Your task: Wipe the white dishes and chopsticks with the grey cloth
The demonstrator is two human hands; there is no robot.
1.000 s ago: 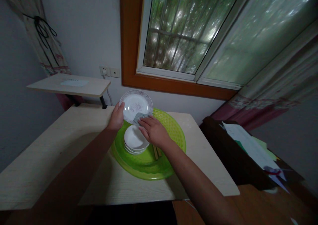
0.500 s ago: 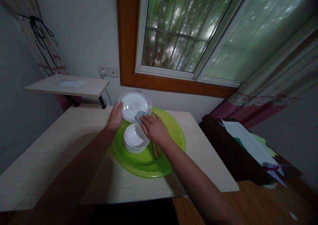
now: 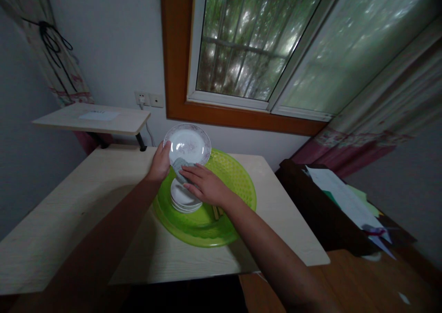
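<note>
My left hand [image 3: 160, 161] grips the left rim of a white plate [image 3: 189, 142] with a faint floral pattern, holding it tilted up above the green tray. My right hand [image 3: 207, 184] has a grey-green cloth [image 3: 179, 166] under its fingers, pressed at the plate's lower edge. Below the hands, a small stack of white bowls [image 3: 184, 198] sits on the round green tray [image 3: 214, 237], partly covered by my right hand. A pair of wooden chopsticks [image 3: 216, 212] lies on the tray to the right of the bowls, half hidden by my right wrist.
The tray rests on a pale wooden table [image 3: 286, 216]. At the back left stands a raised shelf [image 3: 127, 124] with a paper label. A window [image 3: 241, 50] is behind the table. To the right, a dark brown piece of furniture [image 3: 307, 211] carries papers.
My right hand has slid the cloth left and slightly down along the plate's lower edge, now covering more of the bowls. My left hand keeps the plate nearly still.
</note>
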